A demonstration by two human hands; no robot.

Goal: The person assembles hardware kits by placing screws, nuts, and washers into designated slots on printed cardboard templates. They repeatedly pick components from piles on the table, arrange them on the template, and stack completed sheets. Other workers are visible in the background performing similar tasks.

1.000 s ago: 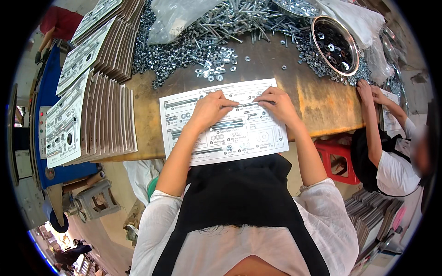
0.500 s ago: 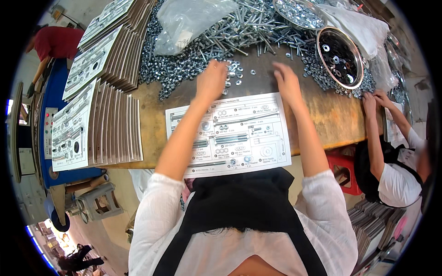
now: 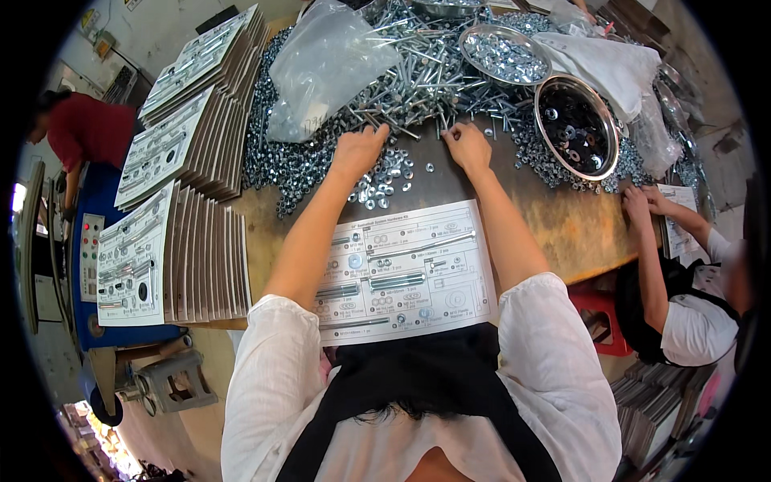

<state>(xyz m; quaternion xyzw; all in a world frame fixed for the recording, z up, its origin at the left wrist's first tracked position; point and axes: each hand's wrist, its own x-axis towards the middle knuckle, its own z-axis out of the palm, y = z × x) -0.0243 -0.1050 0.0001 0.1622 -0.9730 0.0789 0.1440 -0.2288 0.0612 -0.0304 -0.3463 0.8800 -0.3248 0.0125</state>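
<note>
A white printed hardware card [image 3: 450,277] lies at the table's near edge between my forearms. Bolts, nuts and washers show on its face; I cannot tell which are real and which printed. My left hand [image 3: 359,153] is closed at the near edge of a heap of long silver bolts [image 3: 418,64], its fingertips among the metal; what they hold is hidden. My right hand [image 3: 469,149] pinches the end of a bolt at the same edge. Loose washers [image 3: 387,173] lie between my hands, beside a spread of small nuts [image 3: 281,169] on the left.
Stacks of printed cards [image 3: 205,257] stand along the left side. A clear plastic bag [image 3: 325,68] rests on the heap. Metal bowls hold silver pieces [image 3: 506,55] and black washers [image 3: 574,128]. A co-worker's hands [image 3: 642,199] are at the right; another person in red [image 3: 92,132] bends at far left.
The view has shifted, showing more of the far table. Both hands have moved farther out to the bolt heap. My right hand's fingers were apart and are now pinched together.
</note>
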